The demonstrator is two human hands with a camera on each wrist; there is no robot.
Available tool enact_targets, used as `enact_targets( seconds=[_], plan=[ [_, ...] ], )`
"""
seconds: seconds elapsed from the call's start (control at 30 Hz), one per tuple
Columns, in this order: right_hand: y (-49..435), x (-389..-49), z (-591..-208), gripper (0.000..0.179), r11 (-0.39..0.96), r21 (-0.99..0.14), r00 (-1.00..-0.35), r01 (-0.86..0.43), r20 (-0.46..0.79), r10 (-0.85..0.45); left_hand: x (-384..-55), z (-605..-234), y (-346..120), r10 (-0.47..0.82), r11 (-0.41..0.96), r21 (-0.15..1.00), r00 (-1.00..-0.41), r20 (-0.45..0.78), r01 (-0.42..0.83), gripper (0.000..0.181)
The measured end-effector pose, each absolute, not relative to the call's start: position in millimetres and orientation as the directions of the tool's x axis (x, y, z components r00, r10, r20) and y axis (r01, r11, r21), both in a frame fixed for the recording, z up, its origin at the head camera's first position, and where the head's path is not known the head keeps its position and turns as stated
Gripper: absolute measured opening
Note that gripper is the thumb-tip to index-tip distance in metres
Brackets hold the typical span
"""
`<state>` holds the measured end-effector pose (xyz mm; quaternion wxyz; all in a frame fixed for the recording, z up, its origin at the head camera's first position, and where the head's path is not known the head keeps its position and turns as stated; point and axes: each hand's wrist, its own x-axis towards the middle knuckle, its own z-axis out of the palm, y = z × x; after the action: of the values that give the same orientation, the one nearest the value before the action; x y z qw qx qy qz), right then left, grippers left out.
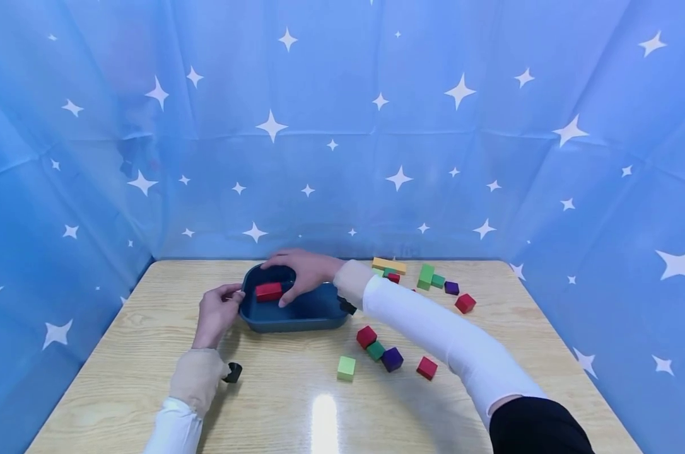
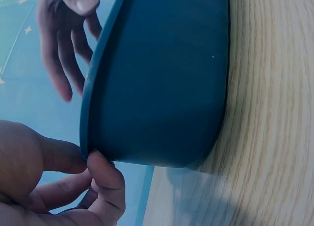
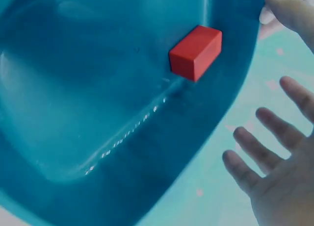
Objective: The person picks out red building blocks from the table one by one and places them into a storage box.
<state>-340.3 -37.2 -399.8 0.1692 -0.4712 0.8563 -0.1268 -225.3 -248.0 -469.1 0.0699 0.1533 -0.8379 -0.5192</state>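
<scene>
My left hand (image 1: 216, 314) pinches the left end of a dark blue plastic basin's rim (image 1: 294, 326) between thumb and finger. The left wrist view shows the basin's outer wall (image 2: 162, 84) and the pinching left hand (image 2: 64, 187). Inside the basin, near its left end, lies a red rectangular block (image 1: 269, 292). Above the basin my right hand (image 1: 307, 272) reaches in from the right with its fingers spread. Nothing is held by that right hand (image 3: 287, 172) in the right wrist view, where the red block (image 3: 196, 52) lies apart from its fingers.
In front of the basin's right end lie a lime block (image 1: 345, 368), a purple cube (image 1: 392, 359), a green cube (image 1: 376, 350) and red cubes (image 1: 367, 337). Farther back right are an orange bar (image 1: 390, 265), a green block (image 1: 426, 276) and several others, partly behind my right arm.
</scene>
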Motion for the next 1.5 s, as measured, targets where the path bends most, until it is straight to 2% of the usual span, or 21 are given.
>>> enact_targets(
  seconds=[0.27,0.5,0.97,1.17,1.5],
  plan=[
    [-3.7,-342.9,-396.9,0.093,0.543,-0.44,-0.557,-0.715,-0.112,-0.823,-224.3,-472.7,-248.3,-0.342,0.407,0.893,-0.939,-0.045,-0.191,0.032],
    [28.0,-341.4,-389.3,0.095,0.574,-0.45,-0.62,-0.684,-0.056,-0.783,-226.2,-470.9,-248.7,-0.339,0.404,0.896,-0.94,-0.04,-0.184,0.033],
    [92.5,-336.8,-395.9,0.104,0.664,-0.505,-0.768,-0.551,-0.004,-0.64,-225.7,-468.1,-248.4,-0.332,0.403,0.894,-0.942,-0.058,-0.197,0.034],
    [117.0,-338.1,-398.9,0.102,0.674,-0.503,-0.793,-0.541,0.037,-0.608,-228.4,-466.1,-249.7,-0.337,0.418,0.888,-0.94,-0.047,-0.194,0.034],
    [151.4,-344.1,-419.8,0.1,0.722,-0.501,-0.843,-0.477,0.028,-0.537,-226.1,-466.3,-248.3,-0.324,0.408,0.894,-0.945,-0.048,-0.185,0.034]
  ],
)
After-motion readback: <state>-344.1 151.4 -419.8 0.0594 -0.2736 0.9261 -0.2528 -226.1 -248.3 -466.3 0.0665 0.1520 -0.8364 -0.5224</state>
